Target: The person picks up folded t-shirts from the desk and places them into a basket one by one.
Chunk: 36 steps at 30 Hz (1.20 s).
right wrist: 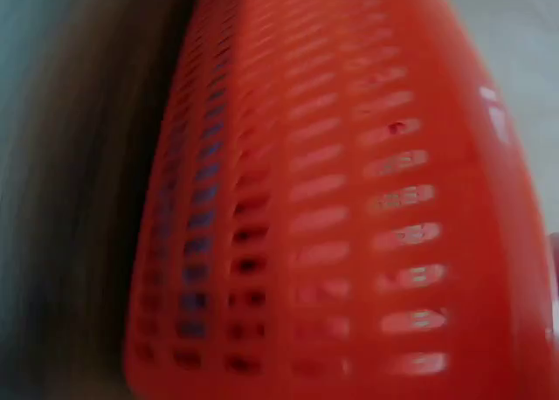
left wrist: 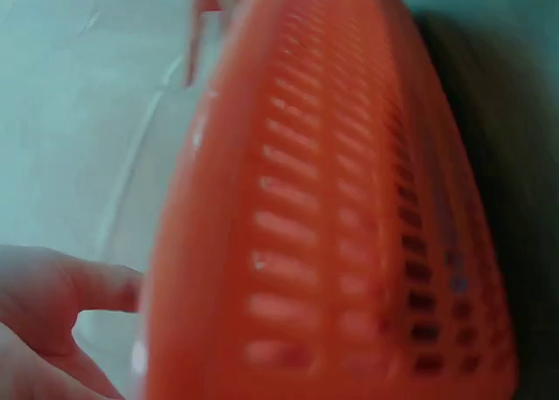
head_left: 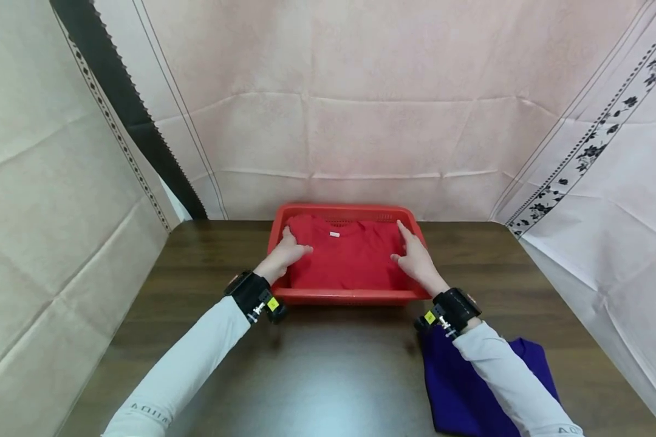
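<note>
Between the two hands — a red shirt (head_left: 350,261) lying flat in a red basket (head_left: 344,298).
Left hand (head_left: 288,255) and right hand (head_left: 417,260) flank it, thumbs and forefingers wide apart, apparently to even both edges together; contact is unclear. Below the right forearm — dark blue cloth (head_left: 443,388) on the bench (head_left: 328,370), probably kept aside so the basket sits central.

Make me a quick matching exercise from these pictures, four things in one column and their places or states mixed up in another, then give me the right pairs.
Things
1. red basket
2. red garment
3. purple-blue cloth
4. white label

Places or states
A. near the garment's neckline
B. on the table, partly hidden behind the right sleeve
C. spread inside the basket
D. standing on the table, its walls slotted

Pairs: 1-D, 2-C, 3-B, 4-A
</note>
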Each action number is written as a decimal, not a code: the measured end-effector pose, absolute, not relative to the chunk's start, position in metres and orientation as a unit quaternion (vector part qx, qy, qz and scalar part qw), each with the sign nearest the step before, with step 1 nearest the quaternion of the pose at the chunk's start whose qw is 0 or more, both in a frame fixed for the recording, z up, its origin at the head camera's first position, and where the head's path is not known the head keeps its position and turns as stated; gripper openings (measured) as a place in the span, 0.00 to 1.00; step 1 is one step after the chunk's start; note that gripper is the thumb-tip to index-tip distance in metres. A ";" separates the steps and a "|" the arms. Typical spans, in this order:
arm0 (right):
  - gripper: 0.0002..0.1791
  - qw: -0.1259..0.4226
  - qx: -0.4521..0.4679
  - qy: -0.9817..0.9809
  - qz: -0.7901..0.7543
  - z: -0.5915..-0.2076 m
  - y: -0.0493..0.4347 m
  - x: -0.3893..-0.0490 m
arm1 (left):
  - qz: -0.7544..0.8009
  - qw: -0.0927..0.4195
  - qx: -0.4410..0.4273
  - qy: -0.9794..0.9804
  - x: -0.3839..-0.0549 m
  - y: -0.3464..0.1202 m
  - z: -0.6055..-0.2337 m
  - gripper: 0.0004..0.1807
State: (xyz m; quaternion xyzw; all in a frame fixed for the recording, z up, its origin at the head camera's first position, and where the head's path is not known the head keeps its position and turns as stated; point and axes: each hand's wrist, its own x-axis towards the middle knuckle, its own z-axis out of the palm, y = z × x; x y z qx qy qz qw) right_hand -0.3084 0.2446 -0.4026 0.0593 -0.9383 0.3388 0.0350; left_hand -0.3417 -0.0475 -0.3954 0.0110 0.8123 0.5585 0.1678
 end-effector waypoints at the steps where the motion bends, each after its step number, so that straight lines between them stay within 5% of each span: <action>1: 0.44 0.048 0.082 -0.950 0.298 -0.403 0.243 -0.307 | 0.513 0.131 0.037 0.847 -0.339 -0.045 -0.393 0.50; 5: 0.38 0.006 0.185 -0.962 0.199 -0.406 0.238 -0.303 | 0.298 0.057 0.163 0.939 -0.332 -0.032 -0.391 0.46; 10: 0.36 -0.175 0.230 -0.939 0.186 -0.416 0.240 -0.300 | 0.114 0.204 0.237 0.943 -0.328 -0.023 -0.402 0.43; 16: 0.35 -0.220 0.210 -0.935 0.182 -0.423 0.241 -0.294 | 0.076 0.298 0.247 0.919 -0.334 -0.023 -0.413 0.44; 20: 0.31 -0.157 0.208 -0.947 0.189 -0.421 0.243 -0.293 | 0.099 0.240 0.269 0.928 -0.332 -0.022 -0.405 0.37; 25: 0.12 0.032 0.174 -0.953 0.247 -0.404 0.254 -0.276 | 0.245 0.044 0.261 0.933 -0.307 -0.011 -0.379 0.13; 28: 0.09 0.123 0.171 -0.940 0.268 -0.388 0.266 -0.253 | 0.315 -0.029 0.266 0.911 -0.281 0.002 -0.366 0.08; 31: 0.15 0.186 0.164 -0.935 0.253 -0.381 0.282 -0.224 | 0.364 -0.035 0.286 0.886 -0.253 0.016 -0.363 0.05; 36: 0.22 0.233 0.106 -0.944 0.206 -0.390 0.322 -0.176 | 0.434 0.071 0.315 0.841 -0.220 0.039 -0.383 0.03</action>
